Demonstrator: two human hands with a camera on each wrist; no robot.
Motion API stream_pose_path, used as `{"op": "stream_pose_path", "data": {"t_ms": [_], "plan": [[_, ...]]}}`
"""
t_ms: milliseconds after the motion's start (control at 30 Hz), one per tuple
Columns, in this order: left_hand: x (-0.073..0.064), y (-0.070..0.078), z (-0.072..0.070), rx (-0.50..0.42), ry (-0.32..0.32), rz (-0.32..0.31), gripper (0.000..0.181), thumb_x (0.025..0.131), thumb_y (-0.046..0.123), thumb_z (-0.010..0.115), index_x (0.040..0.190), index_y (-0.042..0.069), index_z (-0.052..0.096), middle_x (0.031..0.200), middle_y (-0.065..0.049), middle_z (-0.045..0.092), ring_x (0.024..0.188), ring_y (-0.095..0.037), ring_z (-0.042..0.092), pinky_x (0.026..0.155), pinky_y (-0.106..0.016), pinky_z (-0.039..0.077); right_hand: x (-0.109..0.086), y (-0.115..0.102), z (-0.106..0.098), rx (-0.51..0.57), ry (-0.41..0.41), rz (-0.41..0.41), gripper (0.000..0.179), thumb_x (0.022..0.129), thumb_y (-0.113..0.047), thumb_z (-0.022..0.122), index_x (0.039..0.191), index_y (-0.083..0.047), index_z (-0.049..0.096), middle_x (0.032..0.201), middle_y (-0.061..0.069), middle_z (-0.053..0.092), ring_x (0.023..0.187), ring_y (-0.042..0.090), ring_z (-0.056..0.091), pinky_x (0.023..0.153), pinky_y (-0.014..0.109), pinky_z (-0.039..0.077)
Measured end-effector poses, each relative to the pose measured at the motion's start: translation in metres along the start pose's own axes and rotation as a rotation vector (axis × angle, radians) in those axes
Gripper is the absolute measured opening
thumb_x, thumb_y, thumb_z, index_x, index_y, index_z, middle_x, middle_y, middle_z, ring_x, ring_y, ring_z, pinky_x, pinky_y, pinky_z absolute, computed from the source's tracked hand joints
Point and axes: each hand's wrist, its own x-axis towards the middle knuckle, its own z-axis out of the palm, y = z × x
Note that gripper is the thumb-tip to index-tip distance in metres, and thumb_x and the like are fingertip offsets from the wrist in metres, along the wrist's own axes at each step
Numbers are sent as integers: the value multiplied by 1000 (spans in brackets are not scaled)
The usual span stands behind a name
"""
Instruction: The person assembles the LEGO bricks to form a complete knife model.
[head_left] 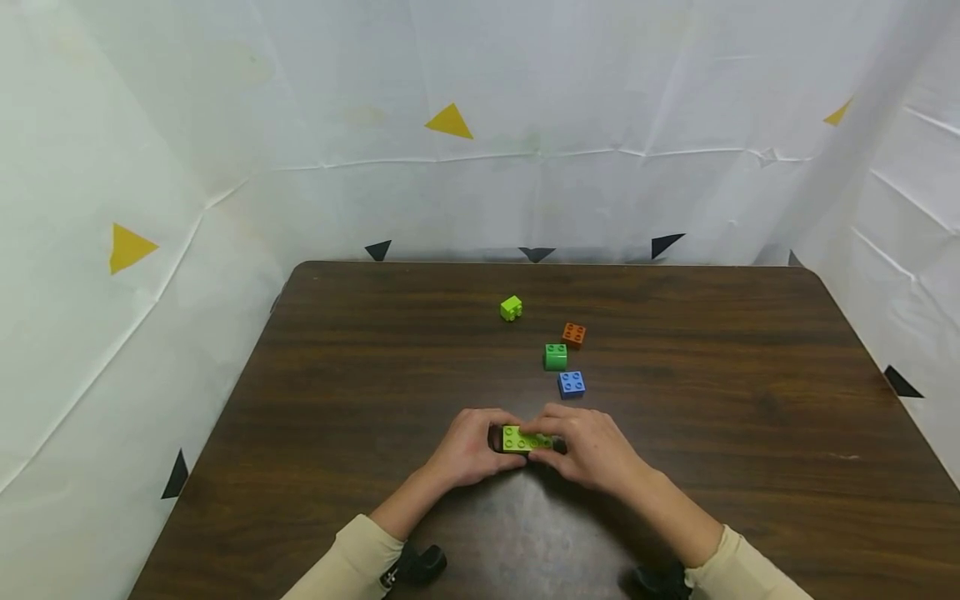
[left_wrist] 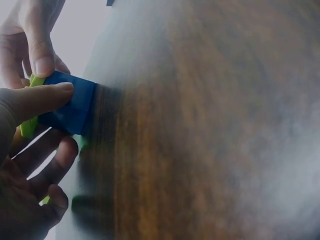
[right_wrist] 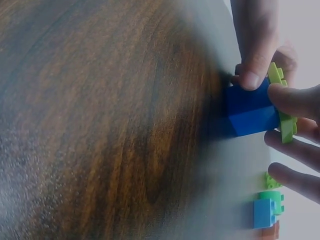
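Observation:
A lime-green studded toy brick (head_left: 513, 439), thin in the side views, lies flat on top of a blue block (right_wrist: 251, 111); together they stand upright on the table. My left hand (head_left: 474, 448) grips the blue block from the left, its thumb pressed on the near face, as the left wrist view shows (left_wrist: 65, 107) with the far fingers partly hidden. From the right, my right hand (head_left: 596, 446) pinches the lime brick, thumb at its near edge and index finger over its top. The two hands' thumbs are close together on the near side.
Beyond the hands lie a small blue brick (head_left: 572, 383), a rounded green brick (head_left: 556, 357), an orange-brown brick (head_left: 573, 335) and a lime brick (head_left: 512, 308) tipped on its side. White sheeting (head_left: 480, 200) surrounds the dark wooden table (head_left: 337, 375).

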Motion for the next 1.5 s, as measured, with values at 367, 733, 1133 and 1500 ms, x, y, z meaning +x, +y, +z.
{"op": "stream_pose_path", "data": {"t_ms": [367,733,1133,1500], "plan": [[0,0,0,-6,-19,-9,37,76,26,87,109,18,74,100,10,69,83,-3,60,72,-23,48,1,0,0,-11,-2,-7,28,81,-24,83,107,-19,76,91,-11,64,64,11,54,55,22,43],[1,0,0,-5,-27,-10,37,76,25,86,110,17,74,100,10,69,81,-3,59,70,-22,48,2,-1,-1,-47,-34,19,29,80,-26,83,108,-22,76,89,-12,62,62,3,46,53,21,40],[0,0,1,13,-22,-4,37,77,25,86,111,18,74,103,10,69,88,-4,60,76,-24,49,2,-3,-2,-50,-22,31,28,80,-24,83,107,-23,76,86,-13,60,61,3,45,53,21,39],[-1,0,2,48,-27,9,41,78,29,85,115,18,72,108,9,69,99,-9,60,89,-35,47,2,-5,-1,-45,-17,57,28,78,-22,85,104,-22,76,88,-13,63,63,4,48,54,22,41]]}}
